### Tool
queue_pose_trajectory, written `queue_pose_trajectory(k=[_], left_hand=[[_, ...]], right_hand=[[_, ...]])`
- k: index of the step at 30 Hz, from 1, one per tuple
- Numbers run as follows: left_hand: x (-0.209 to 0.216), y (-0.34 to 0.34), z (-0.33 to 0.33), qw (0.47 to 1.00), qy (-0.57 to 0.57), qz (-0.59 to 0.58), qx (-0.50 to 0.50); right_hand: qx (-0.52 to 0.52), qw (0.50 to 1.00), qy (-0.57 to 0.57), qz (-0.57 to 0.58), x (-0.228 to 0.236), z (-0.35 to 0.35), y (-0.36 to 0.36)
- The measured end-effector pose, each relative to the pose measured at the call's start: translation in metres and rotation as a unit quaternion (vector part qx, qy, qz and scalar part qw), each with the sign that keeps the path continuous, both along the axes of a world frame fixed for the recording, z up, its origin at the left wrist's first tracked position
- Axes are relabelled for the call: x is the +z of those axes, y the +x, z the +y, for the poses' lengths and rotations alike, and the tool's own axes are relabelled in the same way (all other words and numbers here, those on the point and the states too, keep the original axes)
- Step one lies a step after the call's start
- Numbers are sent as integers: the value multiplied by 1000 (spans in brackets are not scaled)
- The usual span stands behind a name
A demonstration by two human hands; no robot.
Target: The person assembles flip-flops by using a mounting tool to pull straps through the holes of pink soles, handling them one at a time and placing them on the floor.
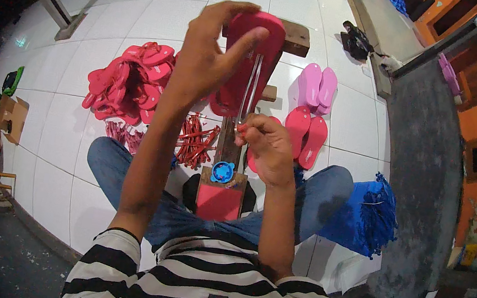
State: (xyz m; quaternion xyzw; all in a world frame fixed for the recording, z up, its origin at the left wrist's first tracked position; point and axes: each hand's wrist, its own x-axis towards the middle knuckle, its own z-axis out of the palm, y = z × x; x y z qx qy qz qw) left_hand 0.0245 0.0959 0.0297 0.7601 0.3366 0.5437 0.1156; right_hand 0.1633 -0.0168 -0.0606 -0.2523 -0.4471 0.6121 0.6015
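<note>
A red flip-flop sole [273,35] stands up against a wooden stand [297,40] straight ahead of me. My left hand [206,53] grips its upper end, the thumb pressed on the face and the fingers bent behind the edge. Pinched in my right hand [267,150] is a long, thin, two-pronged metal tool [251,90] that reaches up across the sole. Something small and red shows at my right fingertips; I cannot tell whether it belongs to the tool. Below them, a round blue dish [223,172] rests on the stand's near end.
Left of the stand lie a heap of red flip-flops [132,82] and a pile of thin red straps [195,142]. Pink soles [317,88] and red soles [306,137] stand to the right. A blue strap bundle [363,215] sits beside my right knee. Cardboard [11,120] is far left.
</note>
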Motion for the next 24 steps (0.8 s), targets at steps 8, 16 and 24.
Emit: queue_pose_trajectory(k=[8, 16, 24], left_hand=[[10, 12, 14, 996, -50, 65, -45], [-24, -8, -22, 949, -191, -165, -190], [-41, 14, -25, 897, -262, -302, -190]], right_hand=[[30, 992, -27, 123, -5, 29, -6], [-224, 962, 80, -134, -7, 2, -8], [-192, 956, 106, -193, 51, 52, -12]])
